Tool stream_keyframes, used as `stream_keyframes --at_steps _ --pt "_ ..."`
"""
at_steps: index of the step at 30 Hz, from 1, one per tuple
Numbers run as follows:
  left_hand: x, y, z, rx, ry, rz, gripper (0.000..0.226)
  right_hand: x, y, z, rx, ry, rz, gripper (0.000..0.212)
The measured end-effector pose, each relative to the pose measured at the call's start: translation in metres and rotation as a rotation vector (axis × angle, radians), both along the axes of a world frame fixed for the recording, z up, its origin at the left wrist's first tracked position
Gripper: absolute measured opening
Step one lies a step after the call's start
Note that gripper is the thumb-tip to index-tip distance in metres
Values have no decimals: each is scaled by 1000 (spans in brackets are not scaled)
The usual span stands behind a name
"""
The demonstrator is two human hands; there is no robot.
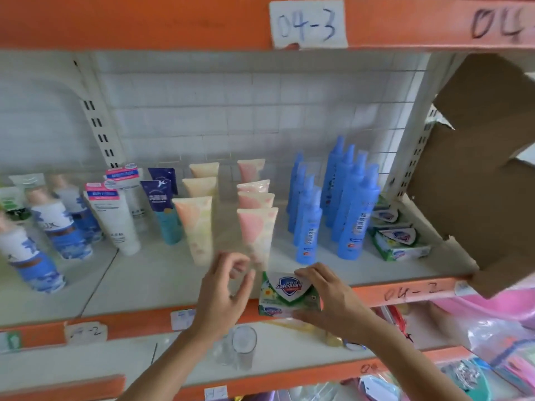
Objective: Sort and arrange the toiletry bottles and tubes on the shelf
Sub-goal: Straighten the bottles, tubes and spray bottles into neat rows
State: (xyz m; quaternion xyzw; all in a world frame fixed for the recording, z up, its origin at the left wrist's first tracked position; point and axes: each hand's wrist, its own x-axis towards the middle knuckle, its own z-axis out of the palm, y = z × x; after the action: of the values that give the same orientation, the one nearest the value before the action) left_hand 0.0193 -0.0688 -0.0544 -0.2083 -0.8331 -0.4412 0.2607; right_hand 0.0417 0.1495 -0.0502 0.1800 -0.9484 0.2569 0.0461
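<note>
Shelf, white deck with orange lip labelled 04-2, against a white tiled wall; cardboard flap at 3 o'clock. Blue spray bottles grouped at 2 o'clock, pink tubes and yellow tubes filed front to back at 12, white tubes and blue-and-white bottles at 10, apparently sorted by kind. Soap box at the front edge, pinched by the right hand, probably bound for the soap stack. Left hand loosely curled, empty, just beside.
</note>
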Motion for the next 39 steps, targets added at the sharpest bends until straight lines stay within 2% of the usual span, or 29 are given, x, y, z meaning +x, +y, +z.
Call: stream_keyframes --at_steps 2,4,6,10,15,20,23,25,29,39 --pt "7 29 -3 -102 -40 -158 17 3 20 0 19 10 -12 71" --pt "10 60 -10 -211 -67 -262 28 8 44 -1 33 17 -31 71" --pt "8 89 -18 -286 -58 -315 37 13 71 -1 31 11 -64 71" --pt "-2 146 -24 -322 -39 -351 37 14 127 0 26 -5 -139 71" --pt "-13 212 -20 -280 -88 -372 40 9 184 2 80 -8 -271 65" --pt "-19 247 -24 -190 -152 -388 34 3 215 7 66 22 -392 41" --pt "-20 257 -32 -59 -197 -300 29 -1 220 5 115 17 -447 41" --pt "-23 264 -34 -2 -279 -229 38 -4 220 3 135 12 -496 40" --pt "-37 276 -34 -56 -417 -168 51 -11 217 -1 117 -12 -527 35" --pt "-46 280 -38 -75 -392 -184 57 -25 218 -2 79 -74 -495 29"
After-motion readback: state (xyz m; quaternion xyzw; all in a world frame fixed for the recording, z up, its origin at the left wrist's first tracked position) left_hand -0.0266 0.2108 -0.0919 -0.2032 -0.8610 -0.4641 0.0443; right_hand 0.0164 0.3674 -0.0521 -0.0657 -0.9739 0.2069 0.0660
